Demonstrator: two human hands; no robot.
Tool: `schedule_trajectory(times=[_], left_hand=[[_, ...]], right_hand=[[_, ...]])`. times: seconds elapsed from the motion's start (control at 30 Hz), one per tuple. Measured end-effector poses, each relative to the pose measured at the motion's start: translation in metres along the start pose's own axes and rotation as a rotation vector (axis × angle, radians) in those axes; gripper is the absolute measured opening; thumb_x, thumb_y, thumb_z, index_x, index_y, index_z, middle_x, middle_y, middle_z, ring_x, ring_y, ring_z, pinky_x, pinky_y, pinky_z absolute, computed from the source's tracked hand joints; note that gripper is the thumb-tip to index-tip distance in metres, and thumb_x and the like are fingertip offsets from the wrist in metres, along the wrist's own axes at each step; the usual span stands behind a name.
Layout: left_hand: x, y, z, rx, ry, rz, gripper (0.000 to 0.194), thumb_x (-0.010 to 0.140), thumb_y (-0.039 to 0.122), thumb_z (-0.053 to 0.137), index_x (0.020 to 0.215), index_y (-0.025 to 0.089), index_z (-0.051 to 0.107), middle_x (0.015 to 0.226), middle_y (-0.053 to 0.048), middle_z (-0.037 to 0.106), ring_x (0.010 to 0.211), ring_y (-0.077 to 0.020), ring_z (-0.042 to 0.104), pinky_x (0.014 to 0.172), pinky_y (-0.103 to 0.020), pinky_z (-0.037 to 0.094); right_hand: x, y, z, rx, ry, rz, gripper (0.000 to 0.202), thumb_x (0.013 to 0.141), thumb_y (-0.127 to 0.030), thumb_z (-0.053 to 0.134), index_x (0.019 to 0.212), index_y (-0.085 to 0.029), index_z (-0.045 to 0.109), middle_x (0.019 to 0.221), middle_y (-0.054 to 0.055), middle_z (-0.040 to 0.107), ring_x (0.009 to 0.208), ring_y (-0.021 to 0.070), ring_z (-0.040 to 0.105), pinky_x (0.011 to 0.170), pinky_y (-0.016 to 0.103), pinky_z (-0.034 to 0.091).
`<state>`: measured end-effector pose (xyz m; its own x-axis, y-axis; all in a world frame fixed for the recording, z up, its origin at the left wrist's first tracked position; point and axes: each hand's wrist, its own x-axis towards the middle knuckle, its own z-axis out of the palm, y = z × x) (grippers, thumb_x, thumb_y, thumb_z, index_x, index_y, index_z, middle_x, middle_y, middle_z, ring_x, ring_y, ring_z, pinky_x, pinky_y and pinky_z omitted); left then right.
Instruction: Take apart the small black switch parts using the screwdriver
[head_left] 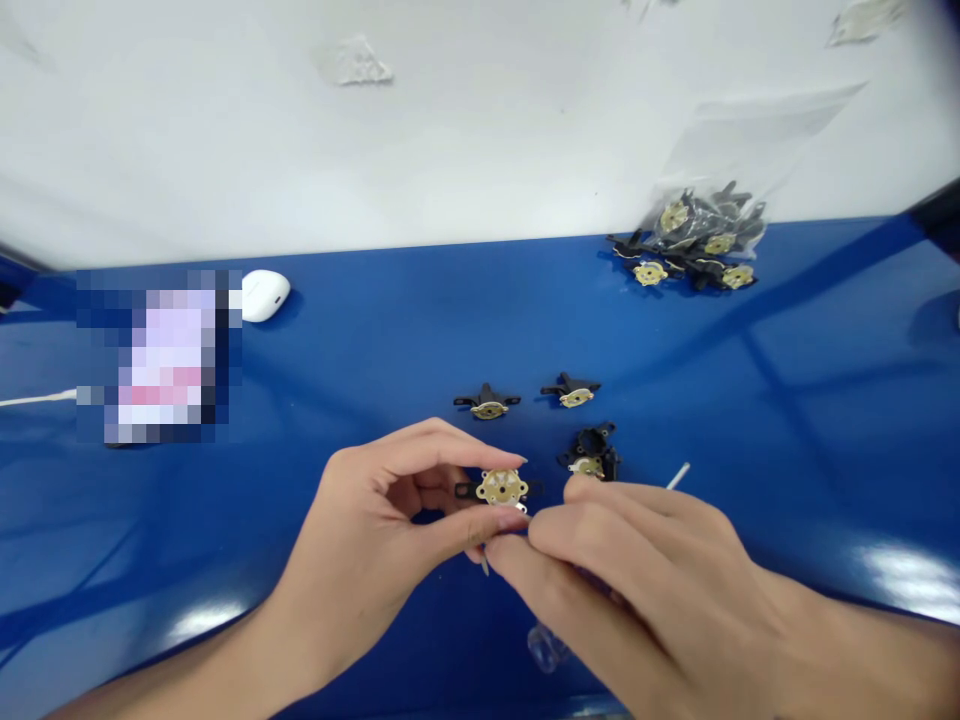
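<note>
here, the gold-faced part lies between pinching left fingers, right fingers too hidden to tell.

The counter is brightly lit, crossed by soft shadows, spotted with glare; a left-hand patch is pixelated.

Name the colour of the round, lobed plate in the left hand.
Pale gold plate, best in the head view.

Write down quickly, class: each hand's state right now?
Left hand: closed, holding a black-and-gold part.
Right hand: curled; whether it holds anything cannot be told.
</note>
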<state>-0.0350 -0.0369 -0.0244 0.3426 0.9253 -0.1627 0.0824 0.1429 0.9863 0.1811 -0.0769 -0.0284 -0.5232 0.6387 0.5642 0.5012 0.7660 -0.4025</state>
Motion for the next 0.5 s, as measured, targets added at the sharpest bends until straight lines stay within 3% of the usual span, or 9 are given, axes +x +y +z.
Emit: schedule_trajectory(times=[0.1,0.2,0.5], left_hand=[[0.001,0.002,-0.002,-0.013,0.021,-0.071,0.018,0.087,0.018,0.099,0.101,0.028,0.095,0.086,0.000,0.086,0.061,-0.0114,0.078,0.061,-0.015,0.068],[0.002,0.005,-0.006,0.022,0.048,-0.095,0.017,0.088,0.022,0.101,0.103,0.027,0.094,0.074,0.003,0.082,0.057,-0.0101,0.075,0.058,-0.012,0.065],[0.000,0.000,-0.016,0.339,0.183,0.090,0.019,0.089,0.032,0.102,0.105,0.039,0.094,0.098,0.006,0.086,0.068,-0.0085,0.074,0.065,-0.016,0.059]], right_hand=[[0.003,0.009,-0.010,0.046,-0.073,0.094,0.040,0.114,-0.013,0.049,0.084,-0.018,0.074,0.075,0.000,0.068,0.060,0.0129,0.061,0.051,0.032,0.044],[0.003,0.021,-0.018,0.032,-0.100,0.255,0.032,0.119,-0.021,0.054,0.096,-0.020,0.076,0.081,-0.002,0.069,0.062,0.0103,0.062,0.054,0.027,0.045],[-0.005,0.045,-0.017,-0.121,-0.265,0.157,0.026,0.112,-0.007,0.053,0.114,-0.017,0.077,0.099,0.005,0.068,0.073,0.0157,0.065,0.057,0.031,0.038]])
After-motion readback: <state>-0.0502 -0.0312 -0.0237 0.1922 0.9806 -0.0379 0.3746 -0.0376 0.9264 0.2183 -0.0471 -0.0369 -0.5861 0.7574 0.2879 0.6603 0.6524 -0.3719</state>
